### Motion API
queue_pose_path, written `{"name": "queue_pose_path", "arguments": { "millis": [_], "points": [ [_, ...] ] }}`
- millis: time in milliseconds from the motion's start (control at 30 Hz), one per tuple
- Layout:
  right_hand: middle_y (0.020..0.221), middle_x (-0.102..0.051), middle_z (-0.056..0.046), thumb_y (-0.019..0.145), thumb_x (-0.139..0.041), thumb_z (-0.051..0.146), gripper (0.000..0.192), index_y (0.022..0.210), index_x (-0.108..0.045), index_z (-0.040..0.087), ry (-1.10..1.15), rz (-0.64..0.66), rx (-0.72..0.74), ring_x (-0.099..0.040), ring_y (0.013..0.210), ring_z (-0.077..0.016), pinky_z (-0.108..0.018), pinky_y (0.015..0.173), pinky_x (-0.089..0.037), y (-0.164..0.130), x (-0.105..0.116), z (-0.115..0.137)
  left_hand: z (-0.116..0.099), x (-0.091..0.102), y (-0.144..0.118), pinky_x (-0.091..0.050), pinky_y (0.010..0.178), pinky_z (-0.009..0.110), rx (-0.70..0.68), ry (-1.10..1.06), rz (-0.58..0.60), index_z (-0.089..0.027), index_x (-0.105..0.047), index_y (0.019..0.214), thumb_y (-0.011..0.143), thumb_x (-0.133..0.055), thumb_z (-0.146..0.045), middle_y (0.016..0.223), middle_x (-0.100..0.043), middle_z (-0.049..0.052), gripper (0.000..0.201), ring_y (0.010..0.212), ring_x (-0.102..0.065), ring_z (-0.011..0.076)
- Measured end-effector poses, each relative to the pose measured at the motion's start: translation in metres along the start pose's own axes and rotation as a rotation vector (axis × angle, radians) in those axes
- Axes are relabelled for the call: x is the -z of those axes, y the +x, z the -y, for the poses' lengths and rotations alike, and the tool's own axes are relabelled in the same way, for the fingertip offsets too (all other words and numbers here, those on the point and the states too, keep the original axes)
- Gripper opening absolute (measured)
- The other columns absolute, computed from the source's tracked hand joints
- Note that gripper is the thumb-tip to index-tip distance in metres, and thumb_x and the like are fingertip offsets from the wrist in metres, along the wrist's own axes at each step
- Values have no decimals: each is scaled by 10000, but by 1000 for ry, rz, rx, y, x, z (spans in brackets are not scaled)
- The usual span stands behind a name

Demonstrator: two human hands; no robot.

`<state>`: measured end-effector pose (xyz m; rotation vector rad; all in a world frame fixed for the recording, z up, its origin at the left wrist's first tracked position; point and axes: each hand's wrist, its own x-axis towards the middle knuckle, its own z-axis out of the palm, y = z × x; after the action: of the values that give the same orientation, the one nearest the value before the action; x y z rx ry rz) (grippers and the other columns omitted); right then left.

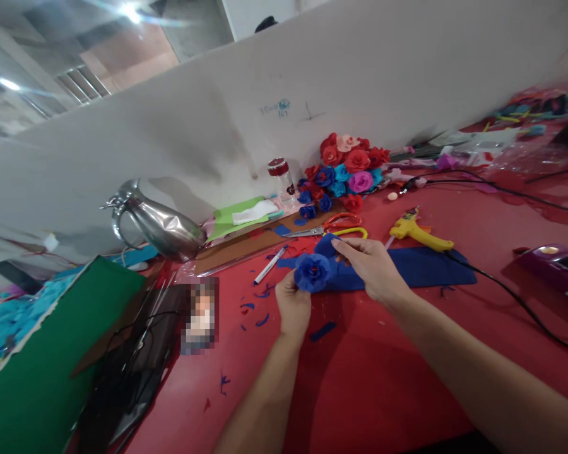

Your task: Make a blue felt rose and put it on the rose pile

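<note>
My left hand (293, 302) is closed round the underside of a blue fabric flower (313, 272), whose layered petals face up toward me. Between the fingers of my right hand (372, 261) is a rounded blue petal (326, 246), just behind the flower; whether it touches the flower I cannot tell. A folded strip of blue fabric (421, 268) lies on the table beneath and beside my right hand. Beyond my hands rest scissors (343, 227) with red and yellow handles. To the right lies a yellow glue gun (421, 236). Blue scraps (322, 331) are scattered around my left hand.
A white marker (269, 266) lies left of my hands on the red table (360, 378). Finished flowers (345, 170), a lidded glass jar (281, 183) and a steel jug (156, 221) stand by the wall. A black cord (515, 299) runs at the right; a green box (61, 353) is at left.
</note>
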<state>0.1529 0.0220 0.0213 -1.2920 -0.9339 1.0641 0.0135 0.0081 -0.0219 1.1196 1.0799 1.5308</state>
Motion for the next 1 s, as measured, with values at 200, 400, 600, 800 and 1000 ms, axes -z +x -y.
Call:
{"name": "queue_pose_path", "arguments": {
  "millis": [200,400,600,800,1000],
  "points": [
    [515,-543,17,652,-668,481,319,592,-640,169,-11,15,4,-437,519,-113,-266,529,-303,0,0,0,-1,-2,-2,-488,626,228,1,49,-12,-158,-664,540,600,-747,-196,553,-625,-23,109,557,-537,103],
    [519,-527,23,639,-671,482,330,576,-618,162,-9,6,-1,-408,505,-99,-255,516,-293,1,-1,-1,-9,-14,0,-551,660,302,242,-181,-104,-142,-722,675,527,-816,-289,672,-716,25,229,591,-651,143],
    [513,-514,16,699,-610,476,347,547,-579,166,-85,9,58,-428,519,-109,-251,510,-295,4,-1,-7,-10,-18,0,-572,659,311,265,-223,-117,-134,-717,653,472,-849,-281,660,-721,27,267,587,-665,147],
    [504,-516,13,727,-579,427,325,533,-575,166,-93,37,59,-426,500,-104,-247,494,-304,0,-3,-4,-8,-18,1,-584,684,328,235,-202,-104,-136,-705,638,503,-819,-240,636,-716,13,205,607,-680,160],
    [530,-555,8,763,-570,404,304,576,-617,169,-61,104,102,-503,531,-128,-254,521,-388,-4,-6,-6,-6,-19,2,-582,705,336,233,-177,-87,-133,-696,649,514,-814,-238,643,-719,24,208,639,-696,175]
  ]
}}
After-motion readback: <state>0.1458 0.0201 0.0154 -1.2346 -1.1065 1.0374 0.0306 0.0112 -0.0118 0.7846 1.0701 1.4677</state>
